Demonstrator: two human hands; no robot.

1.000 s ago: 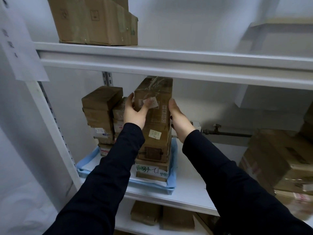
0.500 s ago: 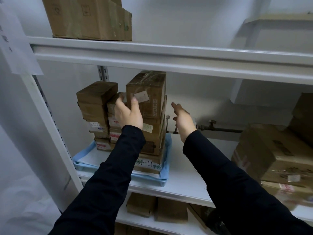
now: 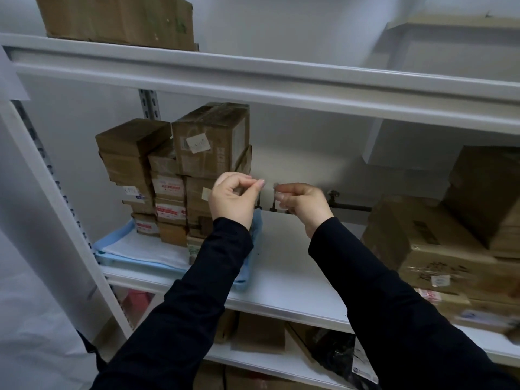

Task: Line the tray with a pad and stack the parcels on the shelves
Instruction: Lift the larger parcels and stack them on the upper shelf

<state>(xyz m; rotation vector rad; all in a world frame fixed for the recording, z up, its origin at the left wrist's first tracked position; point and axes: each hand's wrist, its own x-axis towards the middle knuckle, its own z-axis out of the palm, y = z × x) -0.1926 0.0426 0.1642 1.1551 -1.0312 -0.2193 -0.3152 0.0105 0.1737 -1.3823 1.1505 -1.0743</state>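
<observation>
L+R hands (image 3: 233, 201) (image 3: 305, 205) off parcel stack (image 3: 211, 142), prob.

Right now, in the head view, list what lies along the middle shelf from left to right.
Shelf upright → stacked parcels → left hand → right hand → large cardboard boxes. The tray is left out: it spreads under the parcels.

i see both hands raised mid-frame, the left hand (image 3: 232, 199) and the right hand (image 3: 304, 205) near each other, each with fingers curled in and thumb against forefinger, and i can't make out anything held. left of centre, the brown parcels (image 3: 209, 153) stand piled in columns on the white pad (image 3: 146, 250) inside the light blue tray (image 3: 132, 264) on the middle shelf (image 3: 281, 277). larger cartons (image 3: 439, 249) sit at the right edge, and another carton (image 3: 118, 21) sits at the upper left.
</observation>
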